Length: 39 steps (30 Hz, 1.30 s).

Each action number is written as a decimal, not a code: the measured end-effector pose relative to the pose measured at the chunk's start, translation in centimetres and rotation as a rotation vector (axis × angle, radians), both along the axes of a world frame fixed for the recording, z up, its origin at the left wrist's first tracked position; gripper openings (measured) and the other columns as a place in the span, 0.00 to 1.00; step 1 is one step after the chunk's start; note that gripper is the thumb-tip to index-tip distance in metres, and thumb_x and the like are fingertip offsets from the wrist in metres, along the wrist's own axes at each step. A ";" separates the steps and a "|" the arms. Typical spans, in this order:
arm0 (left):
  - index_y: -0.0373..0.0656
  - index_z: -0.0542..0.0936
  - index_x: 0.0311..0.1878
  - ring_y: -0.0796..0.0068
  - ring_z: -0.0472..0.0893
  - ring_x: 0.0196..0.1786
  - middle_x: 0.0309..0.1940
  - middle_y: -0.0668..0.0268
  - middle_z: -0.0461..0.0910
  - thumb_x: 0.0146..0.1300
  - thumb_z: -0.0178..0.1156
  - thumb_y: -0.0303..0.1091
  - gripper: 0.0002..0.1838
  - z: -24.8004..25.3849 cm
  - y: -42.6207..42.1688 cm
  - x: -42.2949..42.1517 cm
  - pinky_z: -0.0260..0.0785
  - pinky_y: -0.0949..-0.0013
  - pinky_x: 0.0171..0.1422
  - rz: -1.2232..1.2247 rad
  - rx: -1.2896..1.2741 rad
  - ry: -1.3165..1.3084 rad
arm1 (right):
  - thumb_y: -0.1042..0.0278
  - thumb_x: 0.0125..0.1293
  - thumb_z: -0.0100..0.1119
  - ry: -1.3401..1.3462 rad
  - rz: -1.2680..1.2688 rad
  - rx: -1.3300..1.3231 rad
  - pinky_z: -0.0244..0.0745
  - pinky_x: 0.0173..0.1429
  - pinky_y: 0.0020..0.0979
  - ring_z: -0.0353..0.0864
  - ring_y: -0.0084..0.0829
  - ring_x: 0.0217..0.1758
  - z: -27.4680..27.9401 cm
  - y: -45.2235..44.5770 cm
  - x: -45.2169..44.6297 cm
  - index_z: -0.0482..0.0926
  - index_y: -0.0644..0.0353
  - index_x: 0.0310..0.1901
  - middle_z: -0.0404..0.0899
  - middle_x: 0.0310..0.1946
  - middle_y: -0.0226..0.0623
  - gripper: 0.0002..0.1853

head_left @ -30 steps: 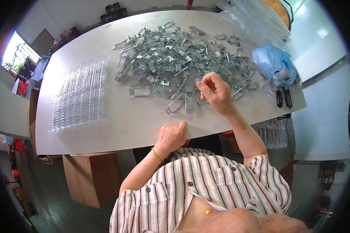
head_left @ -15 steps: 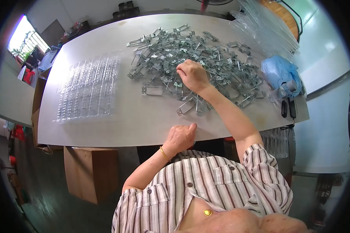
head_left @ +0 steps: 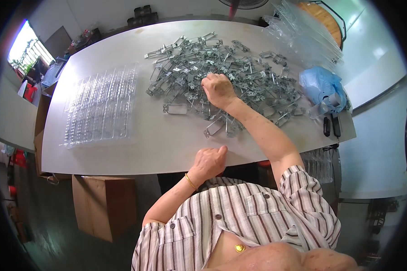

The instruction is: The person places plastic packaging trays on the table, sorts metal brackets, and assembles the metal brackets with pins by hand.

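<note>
A heap of small grey metal brackets (head_left: 185,67) with thin rod frames is spread over the table. My right hand (head_left: 219,91) is over the middle of the heap, fingers curled and pointing down among the brackets. Its fingertips are hidden, so what they grip cannot be made out. At the table's near edge rests my left hand (head_left: 209,162), closed in a loose fist with the thumb along the top; nothing shows in it. Between the two hands, a few brackets (head_left: 215,126) lie at the near side of the heap.
Clear plastic trays (head_left: 99,106) are stacked at the left of the white table (head_left: 153,156). At the right are a blue plastic bag (head_left: 320,86), a black object (head_left: 326,127) and clear plastic sheets (head_left: 303,38). A cardboard box (head_left: 105,203) stands below the near edge.
The view has shifted slightly. My right hand stays at the heap with its fingers a little more bent under, and my left hand remains at the table edge.
</note>
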<state>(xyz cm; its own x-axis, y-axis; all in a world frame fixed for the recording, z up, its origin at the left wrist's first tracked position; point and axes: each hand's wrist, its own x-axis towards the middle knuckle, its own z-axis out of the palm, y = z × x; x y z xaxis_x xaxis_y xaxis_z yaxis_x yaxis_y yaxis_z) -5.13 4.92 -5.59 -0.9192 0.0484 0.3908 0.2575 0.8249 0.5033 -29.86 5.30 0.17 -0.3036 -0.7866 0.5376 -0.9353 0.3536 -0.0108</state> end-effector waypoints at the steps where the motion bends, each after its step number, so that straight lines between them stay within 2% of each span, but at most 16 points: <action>1: 0.45 0.75 0.44 0.54 0.83 0.26 0.20 0.61 0.79 0.65 0.59 0.30 0.06 -0.1 0.0 0.1 0.74 0.52 0.33 0.008 0.004 -0.005 | 0.69 0.66 0.67 -0.028 -0.011 -0.028 0.77 0.53 0.40 0.85 0.38 0.44 0.1 -0.1 0.1 0.84 0.56 0.36 0.82 0.37 0.36 0.03; 6: 0.45 0.76 0.45 0.54 0.83 0.25 0.20 0.62 0.79 0.65 0.59 0.30 0.07 -0.1 0.0 -0.1 0.74 0.52 0.33 0.010 -0.007 -0.001 | 0.68 0.68 0.68 -0.218 -0.073 -0.234 0.79 0.50 0.40 0.86 0.41 0.44 1.1 0.4 -0.2 0.84 0.56 0.38 0.83 0.38 0.37 0.03; 9: 0.45 0.76 0.45 0.53 0.83 0.26 0.20 0.62 0.79 0.64 0.59 0.30 0.07 0.0 -0.2 0.2 0.74 0.52 0.33 0.011 -0.006 -0.001 | 0.68 0.68 0.69 -0.435 0.001 -0.459 0.81 0.47 0.40 0.86 0.43 0.43 1.8 1.3 -0.8 0.84 0.58 0.40 0.83 0.39 0.38 0.04; 13: 0.45 0.75 0.46 0.53 0.83 0.26 0.21 0.62 0.80 0.64 0.60 0.29 0.08 -0.3 0.1 0.0 0.75 0.52 0.33 0.010 -0.004 0.004 | 0.70 0.72 0.67 -0.697 -0.040 -0.562 0.81 0.45 0.33 0.86 0.32 0.39 2.6 2.6 -1.5 0.84 0.60 0.42 0.86 0.37 0.38 0.04; 14: 0.45 0.75 0.46 0.53 0.83 0.26 0.21 0.62 0.80 0.64 0.60 0.29 0.08 -0.3 0.0 0.1 0.75 0.52 0.34 0.016 -0.012 -0.002 | 0.69 0.75 0.65 -0.819 -0.003 -0.600 0.80 0.46 0.28 0.85 0.24 0.38 1.6 2.8 -2.5 0.83 0.61 0.44 0.86 0.35 0.34 0.05; 18: 0.46 0.75 0.46 0.53 0.83 0.26 0.21 0.62 0.79 0.63 0.60 0.29 0.09 -0.3 0.0 0.0 0.74 0.52 0.32 0.010 -0.008 0.017 | 0.69 0.77 0.64 -1.219 0.128 -0.793 0.80 0.47 0.24 0.83 0.18 0.40 2.7 4.4 -2.6 0.82 0.60 0.47 0.84 0.38 0.26 0.05; 21: 0.46 0.75 0.46 0.54 0.83 0.25 0.20 0.62 0.79 0.63 0.60 0.29 0.09 -0.3 -0.1 0.2 0.73 0.52 0.31 0.022 -0.026 0.018 | 0.69 0.78 0.63 -1.557 0.293 -0.838 0.79 0.49 0.24 0.82 0.19 0.40 3.7 7.0 -1.5 0.83 0.58 0.47 0.84 0.38 0.26 0.04; 22: 0.46 0.75 0.46 0.54 0.82 0.25 0.20 0.62 0.79 0.63 0.60 0.29 0.09 -0.3 -0.1 0.2 0.73 0.52 0.30 0.023 -0.023 0.025 | 0.68 0.78 0.63 -1.597 0.394 -0.796 0.79 0.51 0.24 0.82 0.20 0.41 3.8 8.0 -1.1 0.83 0.56 0.47 0.83 0.38 0.25 0.04; 29: 0.47 0.77 0.44 0.57 0.82 0.23 0.20 0.64 0.80 0.62 0.62 0.27 0.09 0.2 0.0 0.1 0.72 0.55 0.28 0.045 0.006 0.089 | 0.67 0.78 0.63 -1.753 0.527 -0.728 0.78 0.52 0.27 0.82 0.21 0.43 2.6 13.1 3.5 0.83 0.56 0.48 0.83 0.41 0.27 0.04; 32: 0.46 0.80 0.48 0.63 0.81 0.22 0.19 0.64 0.77 0.64 0.64 0.26 0.10 -0.1 -0.2 0.1 0.72 0.61 0.28 0.047 0.125 0.144 | 0.68 0.78 0.63 -1.747 0.496 -0.732 0.78 0.51 0.25 0.82 0.20 0.43 2.3 14.8 5.2 0.83 0.57 0.49 0.84 0.42 0.27 0.04; 35: 0.44 0.79 0.55 0.63 0.80 0.23 0.23 0.63 0.78 0.64 0.67 0.27 0.16 1.7 -0.1 0.3 0.74 0.61 0.30 0.131 0.437 0.086 | 0.71 0.77 0.64 -1.617 0.377 -0.598 0.78 0.53 0.25 0.82 0.19 0.45 2.7 16.1 8.0 0.83 0.59 0.49 0.84 0.42 0.28 0.04; 36: 0.41 0.75 0.62 0.67 0.81 0.30 0.34 0.60 0.80 0.64 0.70 0.28 0.24 2.0 -0.3 0.6 0.75 0.66 0.35 0.132 0.528 -0.028 | 0.72 0.77 0.64 -1.553 0.323 -0.536 0.78 0.54 0.25 0.82 0.19 0.46 2.7 16.5 9.0 0.83 0.60 0.49 0.84 0.42 0.29 0.04; 39: 0.38 0.69 0.68 0.67 0.82 0.38 0.46 0.56 0.81 0.63 0.72 0.28 0.33 2.6 0.4 0.0 0.75 0.66 0.41 0.031 0.670 0.126 | 0.75 0.75 0.64 -1.560 0.351 -0.479 0.79 0.56 0.26 0.82 0.19 0.47 1.2 16.6 11.9 0.82 0.63 0.48 0.85 0.42 0.29 0.04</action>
